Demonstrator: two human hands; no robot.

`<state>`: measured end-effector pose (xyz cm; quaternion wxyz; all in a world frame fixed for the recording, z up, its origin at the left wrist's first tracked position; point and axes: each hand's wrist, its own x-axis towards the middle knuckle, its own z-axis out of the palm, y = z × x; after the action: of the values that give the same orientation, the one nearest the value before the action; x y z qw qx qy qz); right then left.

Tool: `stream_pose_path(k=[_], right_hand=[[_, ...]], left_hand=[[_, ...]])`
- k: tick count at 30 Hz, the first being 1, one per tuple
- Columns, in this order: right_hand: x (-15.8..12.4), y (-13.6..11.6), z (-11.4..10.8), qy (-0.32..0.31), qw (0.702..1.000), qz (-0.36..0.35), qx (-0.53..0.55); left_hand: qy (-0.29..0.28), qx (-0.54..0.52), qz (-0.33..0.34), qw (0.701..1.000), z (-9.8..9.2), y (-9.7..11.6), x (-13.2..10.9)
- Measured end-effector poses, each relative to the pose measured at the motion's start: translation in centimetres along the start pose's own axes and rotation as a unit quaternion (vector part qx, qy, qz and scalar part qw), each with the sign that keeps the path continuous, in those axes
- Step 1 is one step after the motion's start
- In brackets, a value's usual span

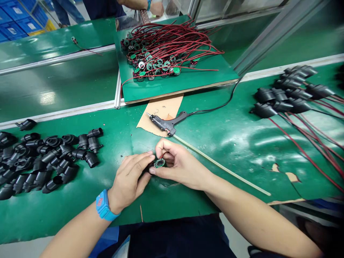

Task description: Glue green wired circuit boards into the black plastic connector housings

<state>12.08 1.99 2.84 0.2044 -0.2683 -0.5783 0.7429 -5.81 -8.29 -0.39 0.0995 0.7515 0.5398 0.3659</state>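
Observation:
Low over the green bench, my two hands meet in the middle of the view. My right hand (178, 165) pinches a small round motor with a green circuit board (159, 163) on its end, and a bit of red wire shows by the fingertips. Opposite it, my left hand (133, 175) is closed around a black plastic housing, mostly hidden by the fingers. Just beyond the hands lies a black glue gun (165, 123) with a long pale glue stick (223, 165) sticking out of its back, towards the right.
Black elbow housings (51, 154) are heaped at the left. On a raised green board (177, 86) lie many wired motors (153, 61). Housings with red leads (285, 93) sit at the right. Cardboard (146, 118) is under the gun's nozzle. Another person's hand (156, 9) shows at the top.

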Motion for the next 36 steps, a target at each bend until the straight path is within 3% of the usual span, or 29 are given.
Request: stream_pose_path(k=[5, 9, 15, 18, 22, 26, 30, 33, 36], right_hand=[[0.1, 0.1, 0.3, 0.004, 0.998, -0.038, -0.049], [-0.2, -0.7, -0.3, 0.034, 0.991, -0.058, -0.118], [-1.0, -2.1, -1.1, 0.082, 0.935, -0.198, -0.282], [-1.0, -2.0, -0.9, 0.062, 0.943, -0.168, -0.28], [-0.9, -2.2, -0.9, 0.011, 0.97, -0.106, -0.217], [-1.2, -3.0, -1.3, -0.01, 0.971, -0.118, -0.208], [-1.3, -3.1, -1.8, 0.005, 0.97, -0.129, -0.207], [-1.2, -2.6, -1.6, 0.031, 0.976, -0.092, -0.196], [-1.2, -2.2, -1.3, 0.018, 0.979, -0.058, -0.195]], left_hand=[[-0.005, 0.037, 0.022, 0.999, -0.3, 0.6, 0.0], [0.011, 0.015, -0.012, 1.0, -0.3, 1.0, 0.4], [0.103, 0.013, -0.062, 0.993, -0.3, 1.1, 1.0], [0.13, 0.014, -0.051, 0.99, -0.6, 1.0, 1.2], [0.105, 0.086, 0.014, 0.991, -1.8, 1.4, 1.9], [0.083, 0.146, 0.05, 0.985, -2.9, 1.9, 3.1], [0.084, 0.105, 0.069, 0.988, -2.7, 1.8, 3.7], [0.101, 0.082, 0.065, 0.989, -2.3, 1.4, 3.6], [0.099, 0.079, 0.066, 0.99, -2.2, 0.8, 3.1]])
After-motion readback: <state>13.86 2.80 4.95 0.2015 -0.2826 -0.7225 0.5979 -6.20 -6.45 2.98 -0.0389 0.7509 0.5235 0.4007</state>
